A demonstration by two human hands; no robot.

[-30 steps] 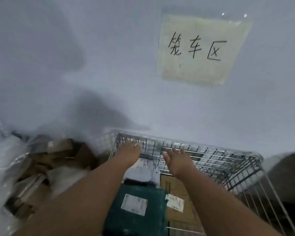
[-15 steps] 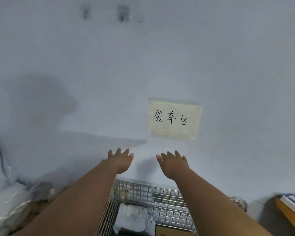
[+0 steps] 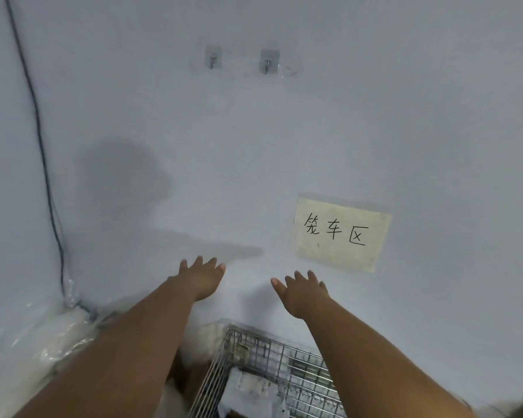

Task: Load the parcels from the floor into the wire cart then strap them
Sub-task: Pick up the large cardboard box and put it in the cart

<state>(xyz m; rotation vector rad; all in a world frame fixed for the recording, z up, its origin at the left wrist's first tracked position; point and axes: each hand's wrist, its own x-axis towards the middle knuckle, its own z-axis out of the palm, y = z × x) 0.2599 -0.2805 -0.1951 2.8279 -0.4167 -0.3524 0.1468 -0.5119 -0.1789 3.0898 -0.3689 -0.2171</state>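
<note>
From the head camera, we are looking mostly at a pale wall, with both of our bare forearms stretched out ahead. Our left hand is released, fingers spread and straight, grasping nothing. Our right hand is the same: fingers extended, empty. Neither appears to touch anything, though we cannot tell how near they are to the wall.

Below the hands, at the bottom edge, sits the wire cart, pushed near the wall. Only its far corner shows. Inside it we can make out one pale wrapped parcel lying against the mesh, so loading seems to be under way. How full the cart is we cannot judge, because most of it is cut off below the frame. No strap is visible anywhere, so strapping looks not yet done.

To the left of the cart, a heap of clear plastic wrapping lies by the wall; whether parcels remain on the floor there is hidden.

On the wall hang a handwritten paper sign, two small metal hooks, and a dark cable running down.
</note>
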